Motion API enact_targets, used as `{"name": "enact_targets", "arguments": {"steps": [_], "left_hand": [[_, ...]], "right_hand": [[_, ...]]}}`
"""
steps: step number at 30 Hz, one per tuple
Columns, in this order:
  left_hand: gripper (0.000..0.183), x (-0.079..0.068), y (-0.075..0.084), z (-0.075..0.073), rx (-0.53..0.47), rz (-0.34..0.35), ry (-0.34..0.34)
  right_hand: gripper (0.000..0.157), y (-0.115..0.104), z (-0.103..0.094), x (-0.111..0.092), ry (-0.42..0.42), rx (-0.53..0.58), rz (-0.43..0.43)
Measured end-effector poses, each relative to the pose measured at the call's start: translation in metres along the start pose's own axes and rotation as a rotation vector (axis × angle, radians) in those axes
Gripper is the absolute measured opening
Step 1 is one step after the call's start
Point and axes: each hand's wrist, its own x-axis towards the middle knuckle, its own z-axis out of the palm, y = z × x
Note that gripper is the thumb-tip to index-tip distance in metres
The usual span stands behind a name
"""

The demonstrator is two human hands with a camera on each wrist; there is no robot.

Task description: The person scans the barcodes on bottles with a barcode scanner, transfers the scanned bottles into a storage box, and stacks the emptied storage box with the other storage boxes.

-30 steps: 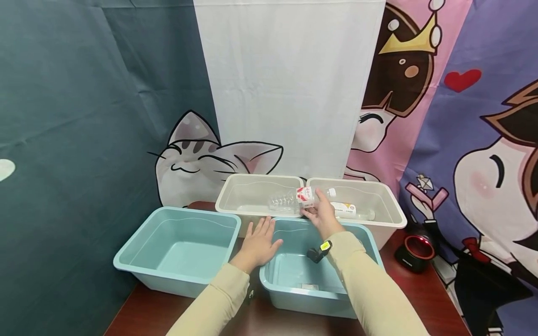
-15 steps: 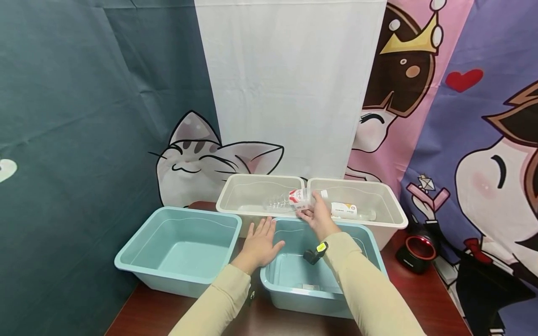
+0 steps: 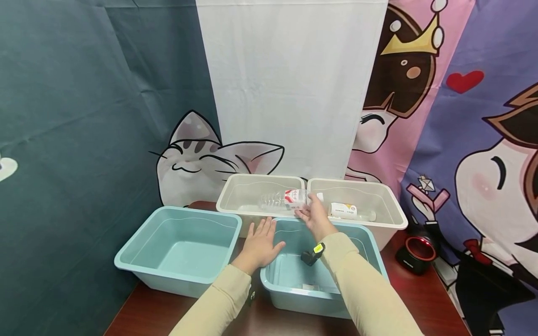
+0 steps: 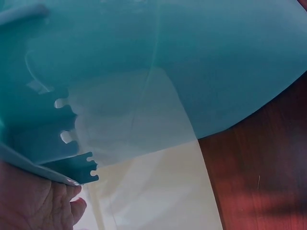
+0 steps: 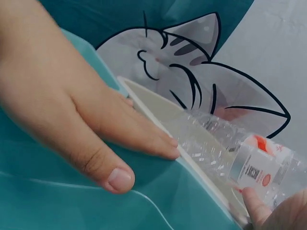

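In the head view my right hand (image 3: 316, 218) grips a clear plastic bottle (image 3: 277, 200) near its white cap. The bottle lies sideways, its base pointing left, over the left cream tub (image 3: 244, 189); its red-and-white label shows in the right wrist view. My left hand (image 3: 258, 246) has its fingers straight and spread, fingertips at the left end of the right blue tub's rim (image 3: 294, 220), close to the cream tub. Another clear bottle (image 3: 346, 211) with a white-and-yellow label lies inside the right cream tub (image 3: 380, 198).
A second blue tub (image 3: 180, 249) stands at the left on the dark red table (image 3: 164, 312). At the right sits a black device (image 3: 416, 254) with a glowing red ring. Printed cloth (image 3: 290, 84) hangs behind the tubs. A small whitish patch (image 3: 311, 287) shows inside the right blue tub.
My right hand has carried the bottle a little to the left, from the gap between the cream tubs to over the left one. The left hand has stayed in place.
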Motion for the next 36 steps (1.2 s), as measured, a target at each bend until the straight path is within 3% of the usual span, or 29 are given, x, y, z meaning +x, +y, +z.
{"name": "enact_targets", "arguments": {"steps": [12,36], "left_hand": [[0.082,-0.001,0.001,-0.001,0.000,0.002,-0.005],[0.080,-0.001,0.003,-0.002,0.030,0.001,-0.004]], "right_hand": [[0.069,0.006,0.004,-0.003,0.020,-0.096,-0.031],[0.056,0.017,0.015,-0.002,-0.024,-0.077,-0.002]]}}
